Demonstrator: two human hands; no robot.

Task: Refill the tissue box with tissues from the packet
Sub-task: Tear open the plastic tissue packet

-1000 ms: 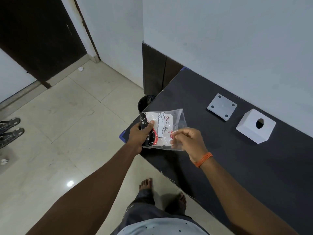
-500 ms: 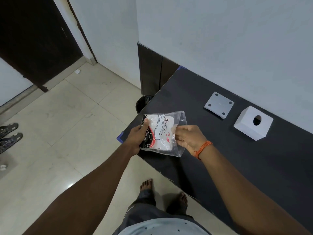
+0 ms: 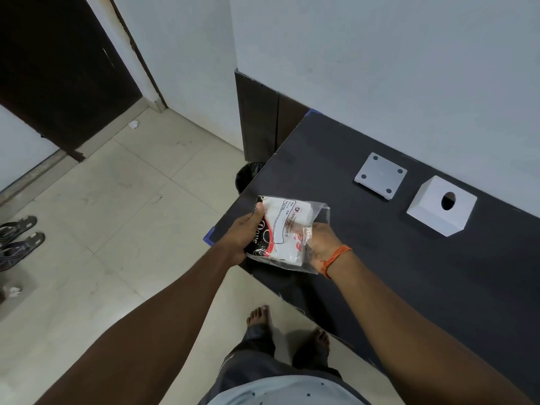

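- Left hand (image 3: 242,238) grips packet (image 3: 287,232) at its left end; right hand (image 3: 320,247) pinches its clear wrap
- Box (image 3: 441,206) sits upright on table (image 3: 438,287), well apart

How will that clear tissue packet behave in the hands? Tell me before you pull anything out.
The tissue packet is probably floppy: its clear film crinkles where the right hand pinches it. Likely light, since the left hand holds it by one end above the table. The glossy plastic may be slippery, so a firm pinch seems wise.
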